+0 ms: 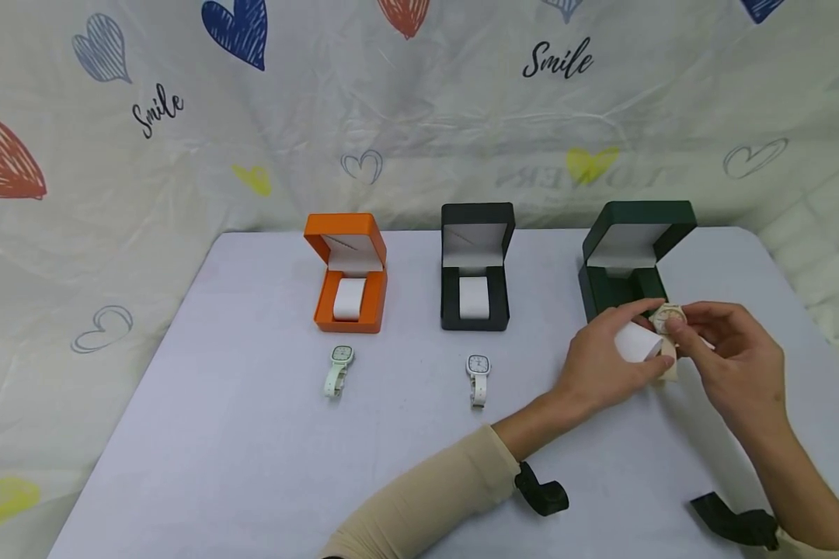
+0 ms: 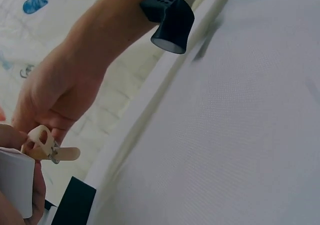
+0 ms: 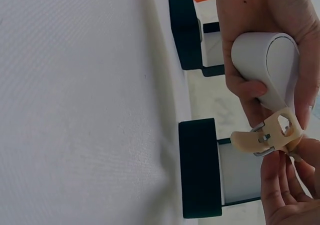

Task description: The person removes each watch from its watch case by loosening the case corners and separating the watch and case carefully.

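Note:
In the head view my left hand (image 1: 594, 361) grips a white watch cushion (image 1: 635, 342), fingers around its sides. My right hand (image 1: 741, 365) pinches a cream-strapped watch (image 1: 668, 317) by its case, right beside the cushion. The left thumb touches the strap's lower part. From the right wrist the strap's buckle end (image 3: 265, 137) shows, curled and close against the cushion (image 3: 252, 55). In the left wrist view the same strap (image 2: 47, 147) sticks out between the hands. Just behind them the open dark green watch box (image 1: 622, 289) stands on the table.
An open orange box (image 1: 374, 295) and an open black box (image 1: 450, 303) stand to the left, each with a white cushion inside. A pale green watch (image 1: 339, 369) and a white watch (image 1: 478, 376) lie before them on the white table (image 1: 252, 450). A printed cloth (image 1: 433, 101) hangs behind.

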A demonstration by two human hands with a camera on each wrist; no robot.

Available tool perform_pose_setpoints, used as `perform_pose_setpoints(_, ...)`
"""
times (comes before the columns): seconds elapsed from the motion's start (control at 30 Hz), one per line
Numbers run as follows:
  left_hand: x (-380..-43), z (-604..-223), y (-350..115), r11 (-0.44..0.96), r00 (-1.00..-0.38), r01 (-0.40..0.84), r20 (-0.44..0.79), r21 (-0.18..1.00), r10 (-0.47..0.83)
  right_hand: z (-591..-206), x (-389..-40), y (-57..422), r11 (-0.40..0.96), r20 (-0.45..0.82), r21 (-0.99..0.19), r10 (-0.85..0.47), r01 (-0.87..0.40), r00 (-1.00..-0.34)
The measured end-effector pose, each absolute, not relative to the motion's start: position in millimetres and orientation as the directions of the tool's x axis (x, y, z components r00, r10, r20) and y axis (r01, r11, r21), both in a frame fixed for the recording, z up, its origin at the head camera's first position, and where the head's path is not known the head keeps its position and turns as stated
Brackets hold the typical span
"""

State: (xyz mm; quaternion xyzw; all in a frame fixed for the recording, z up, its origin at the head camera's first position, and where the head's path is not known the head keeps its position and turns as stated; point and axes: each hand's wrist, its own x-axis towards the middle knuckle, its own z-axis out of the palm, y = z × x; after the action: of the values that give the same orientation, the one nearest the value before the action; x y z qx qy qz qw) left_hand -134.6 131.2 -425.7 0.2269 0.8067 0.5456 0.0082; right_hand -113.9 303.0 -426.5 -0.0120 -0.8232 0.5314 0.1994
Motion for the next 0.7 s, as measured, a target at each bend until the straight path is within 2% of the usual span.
perform_pose_setpoints(0.37, -125.4, -430.2, 133.6, 0.268, -0.938, 0.220, 0.128, 0.938, 0.322, -425.8, -104.9, 310.6, 0.476, 0.245, -0.865, 0.123, -0.159, -0.962)
perform_pose_setpoints(0.7, -116.2, -435.3, 138.9, 0.273, -0.956, 0.148, 0.067, 0.950, 0.286, -432.6, -100.9, 315.9, 0.532, 0.171, -0.844, 0.137, -0.073, -0.976)
